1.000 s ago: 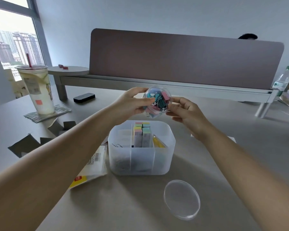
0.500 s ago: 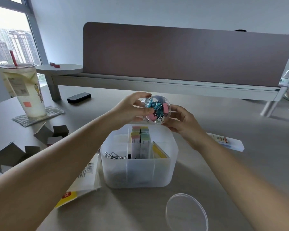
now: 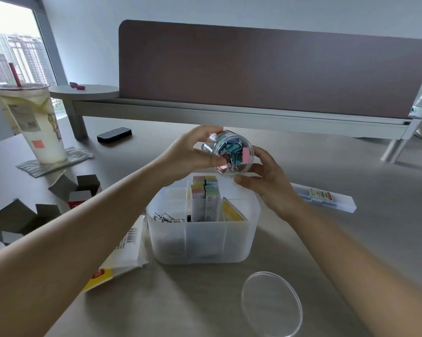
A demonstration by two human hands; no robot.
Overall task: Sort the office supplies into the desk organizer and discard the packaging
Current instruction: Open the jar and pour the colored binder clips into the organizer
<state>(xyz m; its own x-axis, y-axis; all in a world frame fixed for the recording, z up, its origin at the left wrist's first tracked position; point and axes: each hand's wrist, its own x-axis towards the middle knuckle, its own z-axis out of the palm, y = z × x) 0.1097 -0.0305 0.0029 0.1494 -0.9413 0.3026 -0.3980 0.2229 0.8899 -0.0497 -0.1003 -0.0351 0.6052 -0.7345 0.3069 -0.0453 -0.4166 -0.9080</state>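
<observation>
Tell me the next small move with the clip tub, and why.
Probably tip the tub further so the binder clips spill into the organizer. Both the left hand and right hand hold it in the air just above the organizer's far edge, its lid already lies on the desk, and it is still full.

A grey desk (image 3: 351, 166) fills the foreground, with a brown divider panel (image 3: 266, 71) standing along its far edge. Behind it rises a pale wall (image 3: 205, 8). Daylight enters through a window (image 3: 8, 45) at the upper left, showing high-rise buildings.
</observation>
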